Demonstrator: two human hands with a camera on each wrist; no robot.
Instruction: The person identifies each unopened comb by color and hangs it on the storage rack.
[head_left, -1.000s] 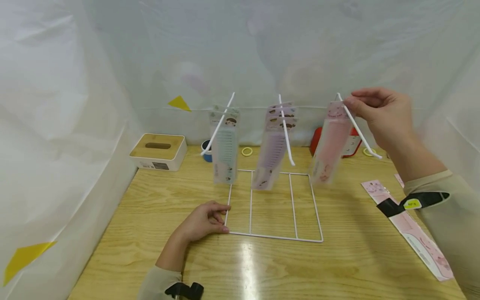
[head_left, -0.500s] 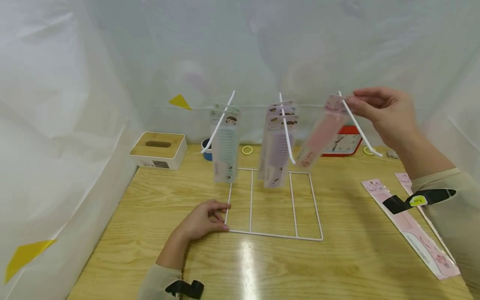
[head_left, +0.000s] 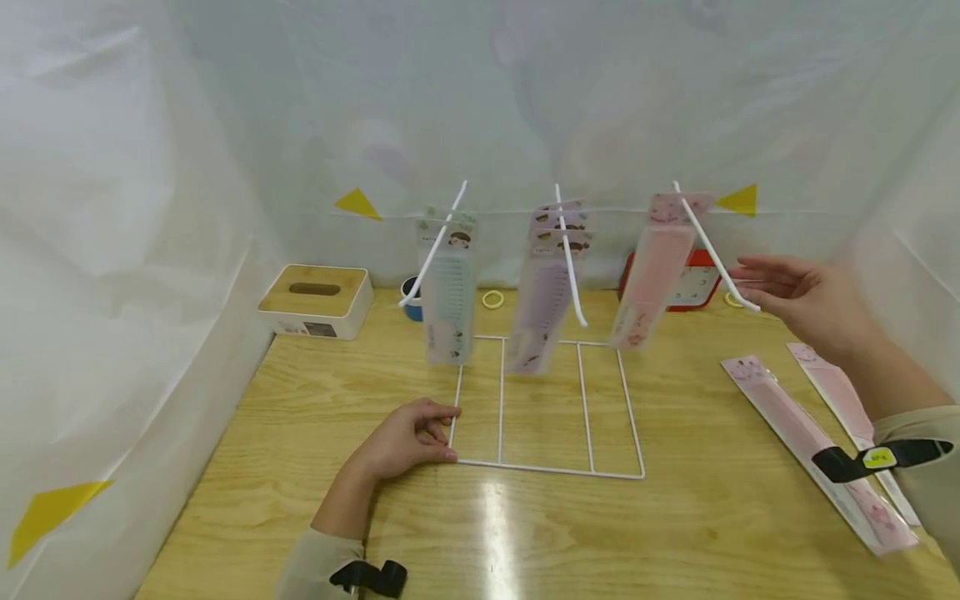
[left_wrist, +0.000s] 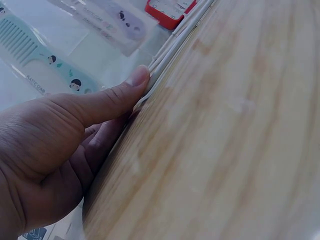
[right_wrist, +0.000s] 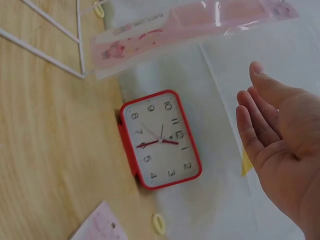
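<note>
From the head view, the left hand presses down on the near left corner of the white wire rack. The right hand is loose, holding nothing, right of the rack's right hook, where the pink comb pack hangs.

Left wrist view: the thumb touches the rack's wire (fingers seem tucked under).

Right wrist view: straight fingers, with a red clock beyond the rack.

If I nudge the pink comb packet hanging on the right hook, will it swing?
Probably: the pink comb packet hangs only from its top on the white hook, already tilted. It looks thin and light. Its glossy sleeve may be slippery.
</note>
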